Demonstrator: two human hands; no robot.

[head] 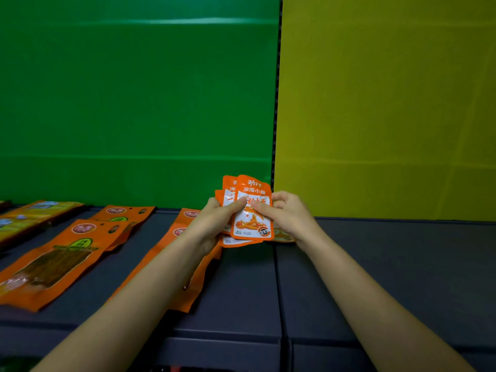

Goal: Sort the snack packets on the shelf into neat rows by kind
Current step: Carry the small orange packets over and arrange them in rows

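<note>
Both hands hold a small fanned stack of orange snack packets (251,210) upright above the dark shelf (375,264), near the seam between the green and yellow back panels. My left hand (214,224) grips the stack from the left with its thumb across the front packet. My right hand (290,213) pinches the front packet's right edge. One more small orange packet (284,236) lies on the shelf under my right wrist. Large orange packets (59,259) lie flat on the left, one (193,280) partly under my left forearm.
Yellowish packets (29,216) lie in a row at the far left. A green panel (134,103) and a yellow panel (389,103) form the back wall. The dark shelf stretches to the right of my hands; its front edge (228,336) runs below my forearms.
</note>
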